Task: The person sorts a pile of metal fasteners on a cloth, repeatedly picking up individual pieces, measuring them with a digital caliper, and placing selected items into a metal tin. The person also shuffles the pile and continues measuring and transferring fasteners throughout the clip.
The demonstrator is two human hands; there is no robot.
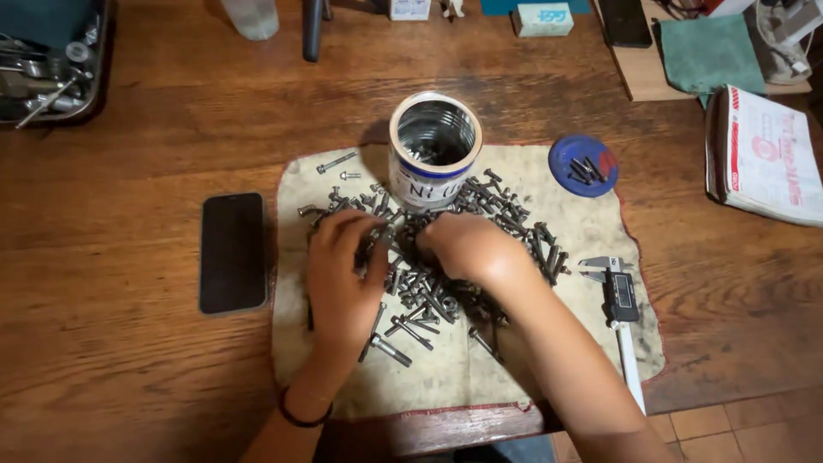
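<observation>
A heap of grey metal bolts [506, 210] lies spread on a stained beige cloth [454, 364] on a wooden table. My left hand [343, 270] rests on the left part of the heap, fingers curled among the bolts. My right hand [467, 249] lies on the middle of the heap, fingers bent down into it; whether either hand grips a bolt is hidden. An open tin can [435, 146] stands just beyond both hands, at the cloth's far edge.
A dark phone [232, 252] lies left of the cloth. A digital caliper [619, 300] lies at the cloth's right side, a blue lid [583, 165] with a few screws beyond it. A metal tray [51, 64] of tools sits far left, a booklet [763, 154] far right.
</observation>
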